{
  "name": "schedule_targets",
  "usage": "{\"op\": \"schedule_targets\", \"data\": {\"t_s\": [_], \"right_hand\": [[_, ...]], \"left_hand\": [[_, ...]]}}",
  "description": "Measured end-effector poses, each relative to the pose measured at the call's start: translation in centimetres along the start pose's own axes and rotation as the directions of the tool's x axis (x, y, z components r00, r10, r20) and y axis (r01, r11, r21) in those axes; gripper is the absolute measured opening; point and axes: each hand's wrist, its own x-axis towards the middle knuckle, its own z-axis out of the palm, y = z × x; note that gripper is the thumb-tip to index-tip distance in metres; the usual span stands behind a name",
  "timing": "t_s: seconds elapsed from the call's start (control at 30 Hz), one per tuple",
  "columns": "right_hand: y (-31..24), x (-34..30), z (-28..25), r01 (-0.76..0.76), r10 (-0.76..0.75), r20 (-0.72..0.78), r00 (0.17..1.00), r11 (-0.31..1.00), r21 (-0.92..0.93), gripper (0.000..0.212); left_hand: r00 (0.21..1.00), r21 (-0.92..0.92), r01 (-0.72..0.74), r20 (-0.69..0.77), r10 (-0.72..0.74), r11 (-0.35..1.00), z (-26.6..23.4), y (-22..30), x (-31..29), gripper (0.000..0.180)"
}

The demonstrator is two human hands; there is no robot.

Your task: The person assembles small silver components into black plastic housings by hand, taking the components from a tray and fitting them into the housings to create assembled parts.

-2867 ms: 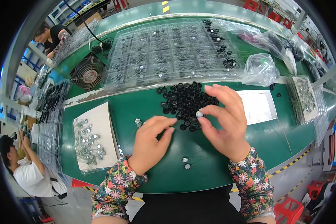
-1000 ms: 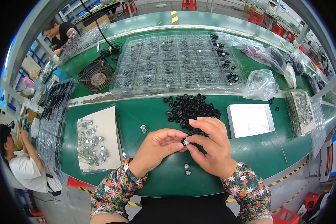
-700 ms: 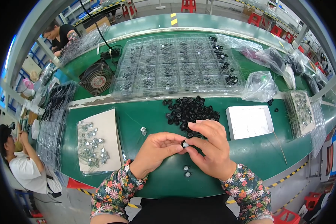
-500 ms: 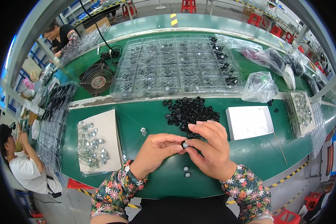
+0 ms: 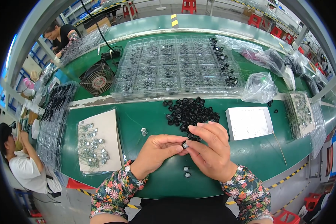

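We pinch a small black-and-silver part [image 5: 184, 145] between our left hand [image 5: 153, 152] and right hand [image 5: 212, 153], over the near middle of the desk [image 5: 164, 183].
Both hands are closed on it at the fingertips, so we see little beyond its silver face; the right fingers also cover some of the black ring pile [image 5: 190, 111]. On the far side, the clear compartment tray [image 5: 145, 92] contains dark pieces we cannot make out singly. Right, the shallow white box [image 5: 250, 123] shows specks inside.
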Motion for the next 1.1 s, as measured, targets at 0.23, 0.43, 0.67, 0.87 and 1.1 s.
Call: {"op": "schedule_targets", "data": {"t_s": [0.23,0.43,0.67,0.87,1.1], "right_hand": [[0.06,0.04,-0.17,-0.018,0.018,-0.003,1.000,1.000,0.015,0.022],[0.28,-0.06,-0.17,-0.063,0.063,-0.002,0.998,0.998,0.027,0.022],[0.29,0.09,-0.15,-0.053,0.053,-0.003,0.999,0.997,0.057,0.022],[0.26,0.05,-0.07,-0.046,0.046,0.009,0.999,0.997,0.058,0.023],[0.16,0.02,-0.14,-0.040,0.039,0.026,0.999,0.998,0.041,0.024]], "left_hand": [[1.000,0.011,-0.012,-0.003,0.012,1.000,-0.12,0.16,0.04,0.025],[0.999,-0.118,0.039,-0.004,-0.040,0.992,0.00,0.14,0.11,0.024],[0.999,-0.114,0.037,0.005,-0.037,0.993,0.03,0.05,0.15,0.024],[1.000,-0.028,0.026,0.004,-0.026,0.999,0.16,0.04,0.19,0.023],[1.000,0.021,0.009,0.015,-0.010,1.000,-0.01,0.02,0.05,0.025]]}}
